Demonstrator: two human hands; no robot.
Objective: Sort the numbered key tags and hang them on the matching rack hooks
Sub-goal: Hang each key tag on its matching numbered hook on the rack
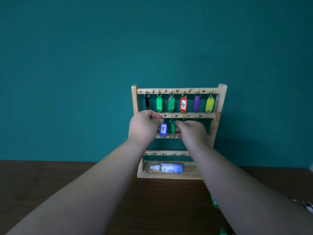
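Six counted on the top rail of the pale wooden hook rack (222,99): plastic key tags, one per hook, with the orange tag marked 4 (183,105) under its own number. Two more found at the second rail. Noted left hand (144,128), fingers pinching the ring of the blue plastic tag marked 9 (163,129) at hook 9, probably to seat it. Noted right hand (192,132), fingers holding the dark green plastic tag (173,128) just below hook 10; number unreadable. Found on the dark brown surface (50,175): one loose green tag (214,204) and a second green tag (223,232), both partly hidden. One white spray bottle (166,168) lying in the base tray.
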